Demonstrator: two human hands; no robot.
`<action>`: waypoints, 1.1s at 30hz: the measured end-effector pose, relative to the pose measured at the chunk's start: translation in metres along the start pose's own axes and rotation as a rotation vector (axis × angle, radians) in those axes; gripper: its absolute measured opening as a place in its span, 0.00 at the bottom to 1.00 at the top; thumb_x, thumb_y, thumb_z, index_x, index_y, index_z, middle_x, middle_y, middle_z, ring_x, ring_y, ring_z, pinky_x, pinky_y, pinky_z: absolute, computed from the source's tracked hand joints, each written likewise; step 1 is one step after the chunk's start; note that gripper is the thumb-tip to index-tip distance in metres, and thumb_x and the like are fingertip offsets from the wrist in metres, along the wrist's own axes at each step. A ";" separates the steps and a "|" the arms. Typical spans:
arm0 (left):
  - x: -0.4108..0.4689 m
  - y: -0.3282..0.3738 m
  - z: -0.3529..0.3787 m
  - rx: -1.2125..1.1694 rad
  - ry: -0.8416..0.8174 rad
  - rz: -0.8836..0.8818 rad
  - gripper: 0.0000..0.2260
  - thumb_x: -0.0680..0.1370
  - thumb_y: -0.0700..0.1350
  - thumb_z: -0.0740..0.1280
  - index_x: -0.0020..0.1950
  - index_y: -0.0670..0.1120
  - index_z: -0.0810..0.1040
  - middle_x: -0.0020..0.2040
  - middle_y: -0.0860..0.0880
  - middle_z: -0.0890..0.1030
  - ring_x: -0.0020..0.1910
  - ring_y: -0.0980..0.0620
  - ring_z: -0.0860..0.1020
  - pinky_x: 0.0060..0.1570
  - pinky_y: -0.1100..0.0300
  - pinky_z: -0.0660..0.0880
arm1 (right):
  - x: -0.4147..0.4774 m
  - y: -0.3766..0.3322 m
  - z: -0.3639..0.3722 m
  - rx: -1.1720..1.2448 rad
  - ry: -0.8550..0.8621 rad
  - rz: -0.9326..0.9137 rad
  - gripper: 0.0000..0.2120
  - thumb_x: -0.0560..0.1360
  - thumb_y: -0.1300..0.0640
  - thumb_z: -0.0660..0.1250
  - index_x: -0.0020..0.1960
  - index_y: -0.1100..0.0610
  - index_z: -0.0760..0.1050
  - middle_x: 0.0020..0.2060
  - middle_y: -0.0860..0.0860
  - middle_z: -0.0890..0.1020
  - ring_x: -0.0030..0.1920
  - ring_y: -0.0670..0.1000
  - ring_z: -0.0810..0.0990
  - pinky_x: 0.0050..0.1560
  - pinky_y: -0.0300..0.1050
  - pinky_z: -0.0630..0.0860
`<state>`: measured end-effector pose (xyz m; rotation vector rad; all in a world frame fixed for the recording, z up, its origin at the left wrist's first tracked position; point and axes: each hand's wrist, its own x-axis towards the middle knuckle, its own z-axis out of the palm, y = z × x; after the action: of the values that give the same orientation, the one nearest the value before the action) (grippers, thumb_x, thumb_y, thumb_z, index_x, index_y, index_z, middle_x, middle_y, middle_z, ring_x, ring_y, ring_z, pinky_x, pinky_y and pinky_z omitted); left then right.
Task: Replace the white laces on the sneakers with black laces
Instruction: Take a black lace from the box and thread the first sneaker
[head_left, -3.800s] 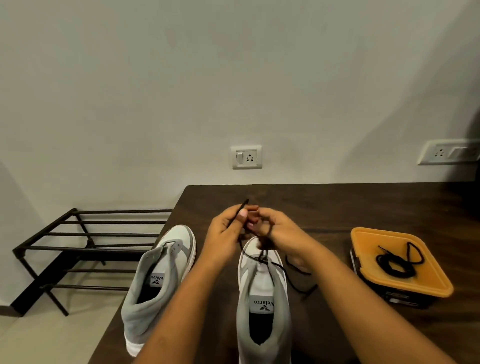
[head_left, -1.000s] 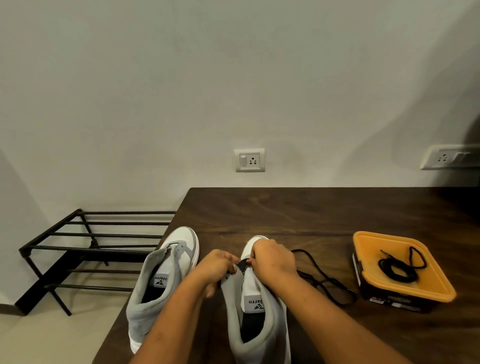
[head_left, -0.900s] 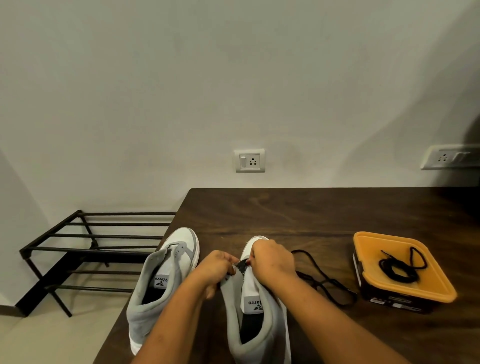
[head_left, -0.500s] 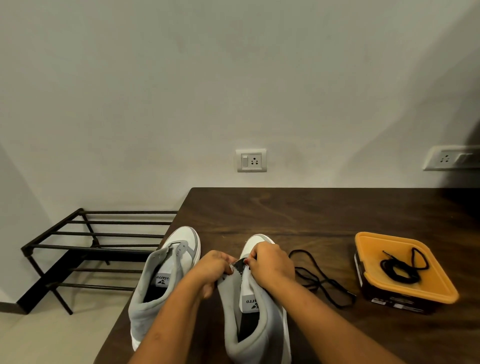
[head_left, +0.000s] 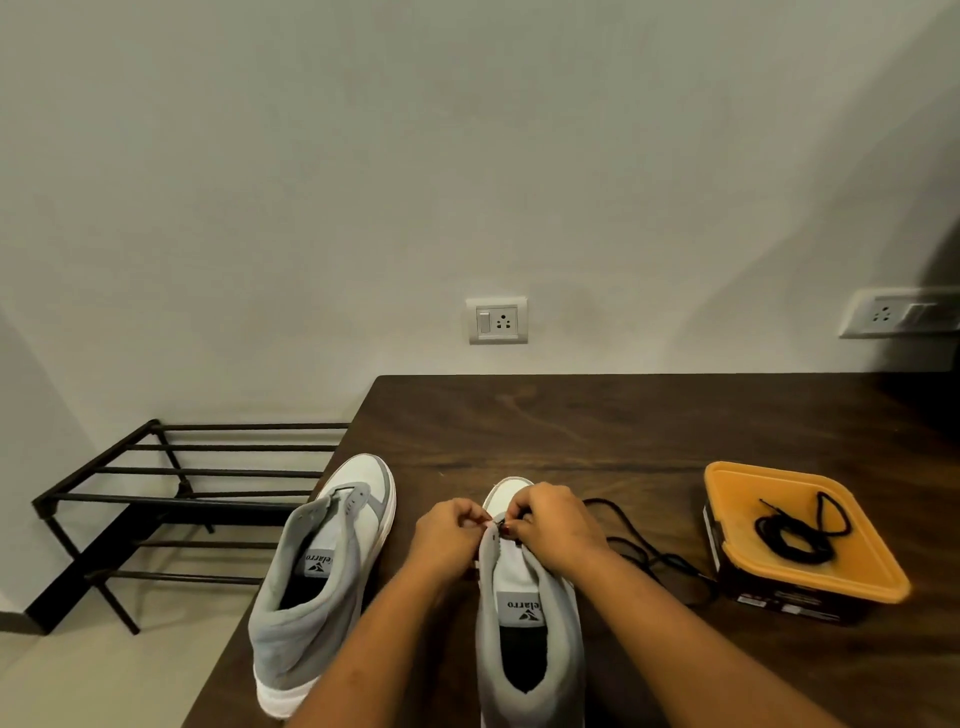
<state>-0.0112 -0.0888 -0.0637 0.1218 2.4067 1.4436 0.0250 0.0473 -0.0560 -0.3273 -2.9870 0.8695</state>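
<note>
Two hands meet over the near sneaker on the worktop: the left hand and right hand are both curled, fingertips pinched at its eyelets; what they grip is too small to tell. Right of the right hand trails a black lace, and farther right a second lace lies coiled on an orange lid. Left of the left hand stands the other sneaker.

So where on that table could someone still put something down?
The far stretch of the table by the wall is bare, also the strip between both sneakers. It's crowded between the right sneaker and the orange-lidded box, where black lace trails.
</note>
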 end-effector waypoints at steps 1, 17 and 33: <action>0.001 0.000 0.003 0.056 0.045 0.035 0.06 0.76 0.39 0.65 0.41 0.46 0.80 0.34 0.49 0.78 0.29 0.57 0.74 0.21 0.69 0.69 | 0.001 -0.001 0.000 0.007 -0.006 -0.001 0.04 0.74 0.54 0.69 0.41 0.50 0.81 0.46 0.47 0.82 0.46 0.49 0.80 0.47 0.47 0.78; 0.000 0.036 -0.062 -1.143 0.602 0.073 0.09 0.82 0.37 0.49 0.49 0.46 0.66 0.36 0.49 0.70 0.30 0.54 0.69 0.28 0.65 0.70 | -0.003 -0.011 -0.012 -0.030 -0.104 0.129 0.14 0.67 0.60 0.64 0.45 0.41 0.72 0.48 0.41 0.80 0.56 0.48 0.76 0.62 0.50 0.66; 0.015 0.002 -0.006 0.340 -0.166 0.172 0.11 0.82 0.46 0.57 0.44 0.46 0.76 0.38 0.48 0.75 0.42 0.50 0.72 0.40 0.59 0.67 | 0.000 -0.013 -0.006 0.087 -0.108 0.184 0.11 0.65 0.61 0.63 0.36 0.43 0.72 0.45 0.43 0.80 0.55 0.50 0.77 0.63 0.56 0.70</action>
<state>-0.0275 -0.0892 -0.0627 0.5187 2.5272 1.0280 0.0225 0.0395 -0.0437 -0.5777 -3.0422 1.0618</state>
